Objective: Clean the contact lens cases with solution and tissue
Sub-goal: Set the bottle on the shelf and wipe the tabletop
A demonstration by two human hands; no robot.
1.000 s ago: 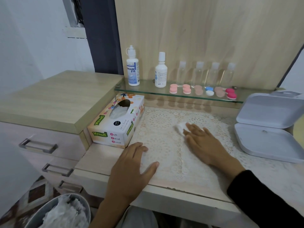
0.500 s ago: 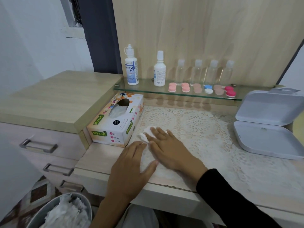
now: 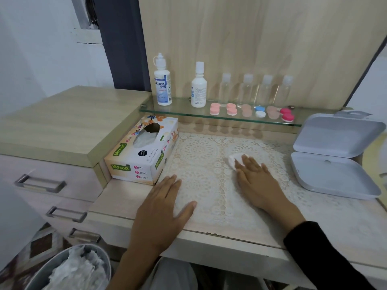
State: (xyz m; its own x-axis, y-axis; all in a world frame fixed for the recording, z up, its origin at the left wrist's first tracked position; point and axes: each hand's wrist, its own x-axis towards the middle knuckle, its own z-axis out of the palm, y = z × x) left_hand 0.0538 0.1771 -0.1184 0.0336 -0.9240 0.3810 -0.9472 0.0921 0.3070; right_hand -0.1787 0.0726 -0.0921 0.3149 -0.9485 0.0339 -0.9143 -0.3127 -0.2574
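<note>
Nearest, the left hand (image 3: pixel 161 212) lies flat on the tabletop (image 3: pixel 117 197), fingers (image 3: pixel 169 185) straight and empty, likely bracing. The right hand (image 3: pixel 257 181), fingers straight too, presses a tissue (image 3: pixel 233 161) to the lace mat (image 3: pixel 199 155), apparently wiping. Beyond, the contact lens cases (image 3: pixel 251 110) line the glass shelf (image 3: pixel 180 110).

Our left hand (image 3: pixel 165 212) lies flat, palm down, fingers straight and close together, thumb spread out to the right. Our right hand (image 3: pixel 257 181) lies farther forward, also palm down, its fingers (image 3: pixel 249 164) straight and pressed flat. A black sleeve (image 3: pixel 326 254) covers that arm to the wrist; our left forearm (image 3: pixel 125 266) is bare.
</note>
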